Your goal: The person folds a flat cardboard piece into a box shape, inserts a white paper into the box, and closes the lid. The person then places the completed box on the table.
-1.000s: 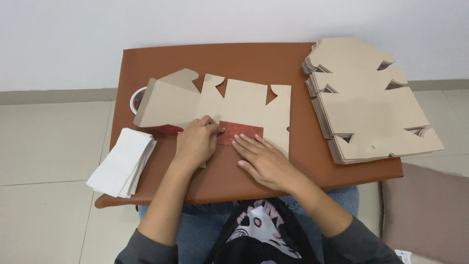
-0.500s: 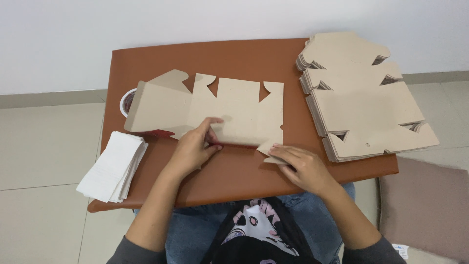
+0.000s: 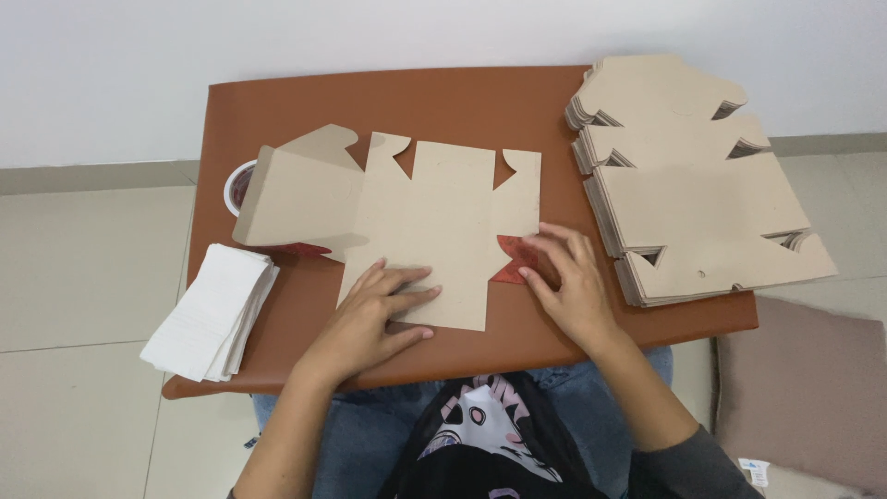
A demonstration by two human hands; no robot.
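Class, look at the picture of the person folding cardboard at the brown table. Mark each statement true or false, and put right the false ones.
1. The left hand lies flat on the flat cardboard blank. True.
2. The stack of cardboard blanks sits at the left of the table. False: it sits at the right.
3. The right hand touches the red folded flap at the blank's right edge. True.
4. The pile of white sheets lies in the middle of the table. False: it lies at the left edge and hangs over it.
5. The small round cup is partly hidden by the blank. True.
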